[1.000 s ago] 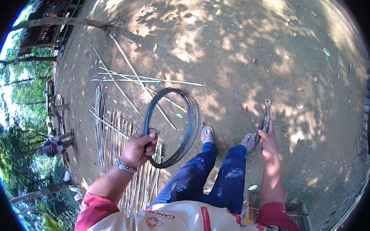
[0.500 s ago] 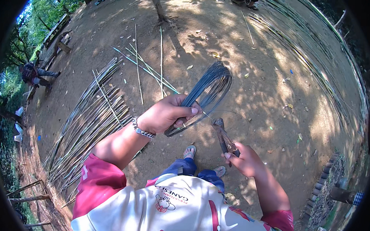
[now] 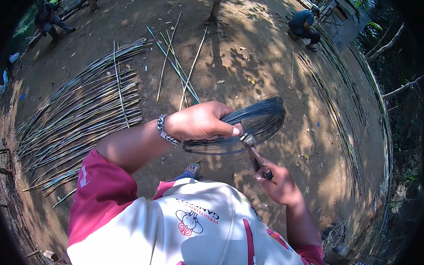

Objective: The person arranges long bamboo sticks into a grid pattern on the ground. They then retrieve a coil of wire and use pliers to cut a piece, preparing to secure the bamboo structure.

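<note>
A coil of thin dark wire (image 3: 264, 117) is gripped in my left hand (image 3: 200, 121), its loops spreading out to the right beyond my fingers. My right hand (image 3: 280, 183) is closed round the handles of a pair of worn, rusty pincers (image 3: 254, 152). The metal head of the pincers is up against the near side of the coil, close to my left fingertips. Whether the jaws bite on a strand is too small to tell. My fingers cover the left part of the coil.
Many cut bamboo poles (image 3: 87, 122) lie in rows at the left, with several loose poles (image 3: 174, 64) ahead. Long bamboo strips (image 3: 333, 123) stretch along the right. A slim tree trunk (image 3: 216, 9) stands ahead. One person (image 3: 304, 25) crouches far right; another person (image 3: 51, 21) is far left.
The pincers have come up from below right to the coil near my left fingers, their handles now closer together. The coil has tipped rightward and lies flatter. My view has shifted.
</note>
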{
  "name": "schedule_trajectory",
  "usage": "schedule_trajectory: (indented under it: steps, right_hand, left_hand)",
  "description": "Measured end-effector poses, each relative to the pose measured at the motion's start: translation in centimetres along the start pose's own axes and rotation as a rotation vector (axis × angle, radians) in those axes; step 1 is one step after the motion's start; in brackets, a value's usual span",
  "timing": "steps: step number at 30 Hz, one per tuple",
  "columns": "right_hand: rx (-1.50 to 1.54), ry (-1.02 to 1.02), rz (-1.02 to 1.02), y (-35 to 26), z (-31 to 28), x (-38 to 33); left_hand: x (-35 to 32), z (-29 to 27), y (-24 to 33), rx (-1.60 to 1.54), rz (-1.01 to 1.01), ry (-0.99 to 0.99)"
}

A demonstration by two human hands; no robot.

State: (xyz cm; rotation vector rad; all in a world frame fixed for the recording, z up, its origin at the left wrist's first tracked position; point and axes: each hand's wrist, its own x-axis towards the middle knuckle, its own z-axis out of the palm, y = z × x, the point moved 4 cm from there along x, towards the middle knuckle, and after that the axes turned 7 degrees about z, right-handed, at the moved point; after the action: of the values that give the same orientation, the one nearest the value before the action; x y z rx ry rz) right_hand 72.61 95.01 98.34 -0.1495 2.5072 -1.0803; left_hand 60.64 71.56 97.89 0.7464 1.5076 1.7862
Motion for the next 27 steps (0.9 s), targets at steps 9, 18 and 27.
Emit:
schedule_trajectory:
  steps: [9, 18, 27]
  right_hand:
    - [-0.055, 0.033, -0.001, -2.3, 0.0, 0.8]
    - [-0.138, -0.026, -0.128, -0.6, 0.5, 0.8]
    - [0.066, -0.414, 0.119, 0.0, 1.5, -0.8]
  left_hand:
    - [-1.6, -0.9, 0.3, 0.060, -0.006, 0.015]
    - [-2.1, -0.3, -2.4, -0.193, -0.107, -0.109]
    - [-2.1, 4.4, -7.2, -0.901, -0.028, -0.306]
